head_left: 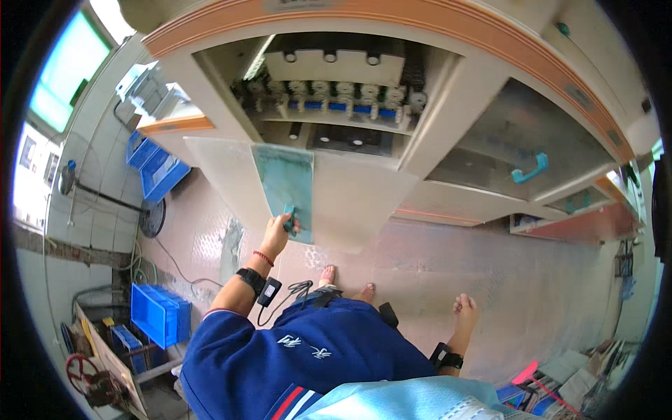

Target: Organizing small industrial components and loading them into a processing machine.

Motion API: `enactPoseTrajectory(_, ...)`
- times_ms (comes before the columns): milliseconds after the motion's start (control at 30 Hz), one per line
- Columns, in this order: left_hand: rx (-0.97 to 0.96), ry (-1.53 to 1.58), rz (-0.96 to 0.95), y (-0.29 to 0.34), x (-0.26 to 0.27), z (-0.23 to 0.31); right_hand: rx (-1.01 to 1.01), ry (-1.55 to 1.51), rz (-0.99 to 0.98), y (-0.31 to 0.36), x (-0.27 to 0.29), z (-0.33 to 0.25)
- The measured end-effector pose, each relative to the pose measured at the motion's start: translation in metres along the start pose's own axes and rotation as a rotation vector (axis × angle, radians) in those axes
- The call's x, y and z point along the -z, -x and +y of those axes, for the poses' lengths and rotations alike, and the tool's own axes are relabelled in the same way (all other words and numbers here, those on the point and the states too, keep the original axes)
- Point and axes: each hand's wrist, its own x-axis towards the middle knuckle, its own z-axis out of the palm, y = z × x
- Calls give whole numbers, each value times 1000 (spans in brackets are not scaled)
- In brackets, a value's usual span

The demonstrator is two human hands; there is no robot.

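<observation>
Well, left grip [278, 235] wrapped round teal handle [288, 211].

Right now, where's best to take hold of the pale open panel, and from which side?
Probably the teal handle, from the body side: it appears to stand off the teal strip, toward the edge of the panel nearest the person. The left grip is on it.

The left hand [276, 236] partly covers the handle [288, 211]. The mask [413, 400], cut off by the lower edge, hides part of the shirt [336, 336]. The cabinet's [453, 91] inner fittings [343, 91] are too small to tell.
</observation>
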Motion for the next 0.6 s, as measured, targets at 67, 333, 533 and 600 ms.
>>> enactPoseTrajectory(67,-4,72,-5,13,22,-14,-128,10,-44,-4,-16,4)
enactPoseTrajectory(333,-33,207,95,56,66,-20,-135,190,-214,-8,-109,-30)
enactPoseTrajectory(533,-75,180,84,62,79,-11,-117,239,-283,-7,-144,-30)
enactPoseTrajectory(600,-102,168,26,60,89,-21,-113,243,-289,-5,-149,-30)
